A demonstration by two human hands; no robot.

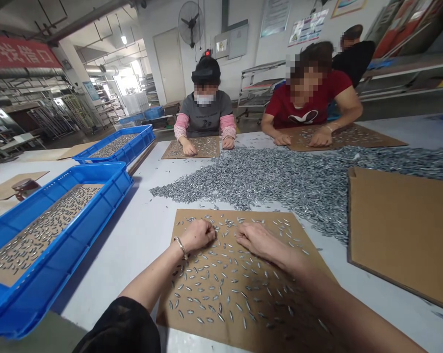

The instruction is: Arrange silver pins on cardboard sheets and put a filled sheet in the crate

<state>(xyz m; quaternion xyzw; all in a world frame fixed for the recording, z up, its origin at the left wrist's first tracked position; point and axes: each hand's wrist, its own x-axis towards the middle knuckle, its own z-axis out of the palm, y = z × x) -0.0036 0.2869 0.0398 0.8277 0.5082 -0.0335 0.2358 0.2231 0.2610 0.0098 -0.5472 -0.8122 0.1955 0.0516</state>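
Note:
A brown cardboard sheet (307,233) lies on the table in front of me, with many small, silvery, spindle-shaped metal pieces (220,308) scattered over it. Over its far left part is my left hand (198,235), a bracelet at the wrist and the fingers curled closed. My right hand (258,240) faces it a short way to the right, thumb and fingers drawn together low over the sheet. Whatever either hand pinches is hidden or too small to make out. Beyond the sheet spreads a large heap of the same metal pieces (265,176).
On the left stand a blue tray (87,247) holding a piece-covered sheet and another blue tray (143,144) behind it. Stacked cardboard (401,230) lies at the right. Across the table, two people work over cardboard sheets (166,154); another person is behind them.

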